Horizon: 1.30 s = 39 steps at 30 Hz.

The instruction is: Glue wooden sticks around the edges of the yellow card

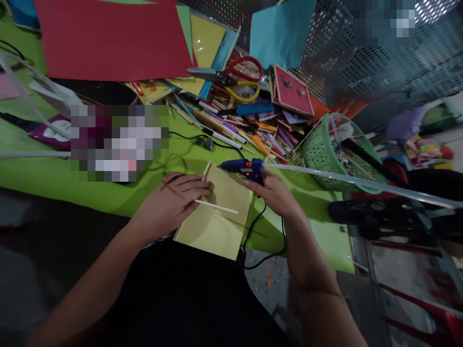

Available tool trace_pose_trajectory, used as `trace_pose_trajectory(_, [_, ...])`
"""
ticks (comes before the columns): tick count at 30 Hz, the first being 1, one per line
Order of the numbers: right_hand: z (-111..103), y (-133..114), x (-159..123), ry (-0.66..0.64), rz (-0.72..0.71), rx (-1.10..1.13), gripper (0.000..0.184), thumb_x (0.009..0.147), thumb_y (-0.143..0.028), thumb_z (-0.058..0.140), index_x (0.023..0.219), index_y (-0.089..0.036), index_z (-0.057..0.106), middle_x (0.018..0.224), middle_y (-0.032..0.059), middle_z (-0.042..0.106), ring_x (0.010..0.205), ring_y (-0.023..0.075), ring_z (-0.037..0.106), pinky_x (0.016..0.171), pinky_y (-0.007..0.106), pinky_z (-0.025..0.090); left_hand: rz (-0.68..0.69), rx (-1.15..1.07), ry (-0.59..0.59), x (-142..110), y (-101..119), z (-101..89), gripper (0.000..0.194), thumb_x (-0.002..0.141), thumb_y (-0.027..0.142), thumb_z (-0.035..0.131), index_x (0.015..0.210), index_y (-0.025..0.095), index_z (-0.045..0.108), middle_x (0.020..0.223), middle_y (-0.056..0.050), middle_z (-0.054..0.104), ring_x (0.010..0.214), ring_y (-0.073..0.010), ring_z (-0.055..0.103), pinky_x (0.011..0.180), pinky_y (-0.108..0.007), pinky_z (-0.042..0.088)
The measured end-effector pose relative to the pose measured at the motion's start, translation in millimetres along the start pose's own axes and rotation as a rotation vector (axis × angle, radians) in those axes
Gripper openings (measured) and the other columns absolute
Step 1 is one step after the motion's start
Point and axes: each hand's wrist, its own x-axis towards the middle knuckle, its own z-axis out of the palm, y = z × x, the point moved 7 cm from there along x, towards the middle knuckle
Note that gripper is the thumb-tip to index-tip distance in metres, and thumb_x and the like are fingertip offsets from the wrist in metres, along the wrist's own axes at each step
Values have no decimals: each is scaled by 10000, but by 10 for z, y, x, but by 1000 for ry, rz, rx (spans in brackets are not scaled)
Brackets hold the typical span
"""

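Observation:
My right hand [273,190] is wrapped round the grip of a blue hot glue gun [237,166], its nozzle over the far edge of a yellow card panel [213,233]. A long translucent glue stick [347,182] runs out of the gun's back end to the right. My left hand [181,195] lies over the panel's left side with its fingers together. From under those fingers a thin pale wooden stick [222,208] pokes out across the panel. Narrow wooden strips edge the panel on its left and far sides.
Scissors [227,74] with red and yellow handles top a heap of pens [224,137] and sticks. At the right stands a green basket [325,154]. A red sheet [112,41] lies at the back left. The gun's black cord [249,233] loops below the panel.

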Motion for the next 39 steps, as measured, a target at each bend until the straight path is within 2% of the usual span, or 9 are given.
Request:
trace_pose_trajectory(8, [25,7,26,16,-4,11,409,954,-541,658,1216,-238,740,1184,94,779,1099,353,708,986,539,558,3,13,-9,5,23,-4,382,1021,206,475,1314,296,704,1452,-4,700,1427,-240,580,1229,-493,407])
trace_pose_trajectory(14, [-28,31,-39,-1,7,8,360,959,-536,666,1191,-275,752,1221,82,775,1140,365,701,1041,589,533,3,20,-31,3,9,20,377,1031,217,477,1329,305,692,1472,3,686,1435,-242,573,1227,-513,406])
trace_pose_trajectory(21, [-28,21,-37,14,-17,32,384,965,-544,665,1228,-275,742,1235,79,775,1158,352,698,1052,568,535,9,31,-46,13,27,-7,394,1038,203,444,1332,289,692,1472,1,686,1430,-252,578,1215,-514,421])
trace_pose_trajectory(35, [-50,54,-56,31,-8,20,352,959,-551,671,1179,-290,756,1183,72,784,1119,354,703,1020,568,545,-5,-14,-35,6,-5,2,407,1014,204,472,1336,315,695,1474,5,685,1443,-245,568,1242,-507,397])
trace_pose_trajectory(39, [-74,81,-69,34,22,-17,331,950,-539,677,1138,-278,757,1112,79,783,1056,356,711,980,568,551,-3,-28,-37,5,-1,3,409,1020,203,460,1343,309,688,1480,0,680,1450,-243,559,1243,-510,396])
